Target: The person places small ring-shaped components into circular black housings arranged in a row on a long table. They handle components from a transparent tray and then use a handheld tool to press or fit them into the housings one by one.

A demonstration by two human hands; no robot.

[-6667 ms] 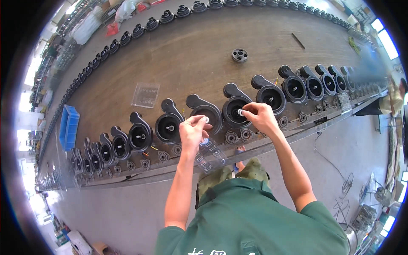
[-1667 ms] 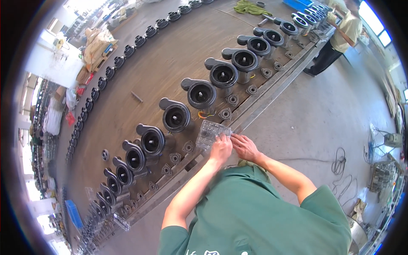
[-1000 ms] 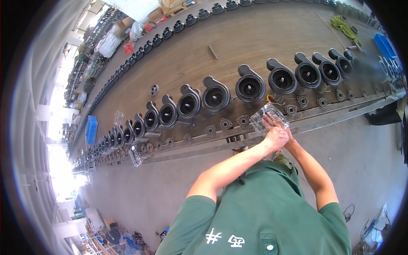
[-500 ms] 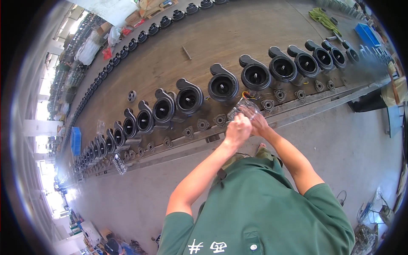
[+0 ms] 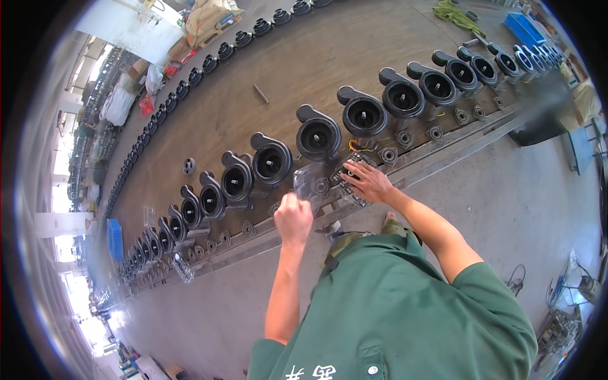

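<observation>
My left hand is closed in a fist at the table's near edge, gripping a clear plastic sheet or tray that stands up beyond the knuckles. To its right, my right hand lies with fingers spread over a cluster of small grey metal parts. The palm hides some of these parts. Just beyond the fingers are yellow and orange wires by the foot of a black blower housing. Another black blower housing stands behind the plastic, its round opening facing up with a shaft in the middle.
Black housings run in a long row across the table, with small round flanges before them. A second row of dark parts lines the far edge. A short rod, a pulley-like ring and a blue bin also show.
My hands have come apart: the left has moved left and nearer with the clear plastic. The right now lies spread over the small metal parts. The view has shifted slightly.
</observation>
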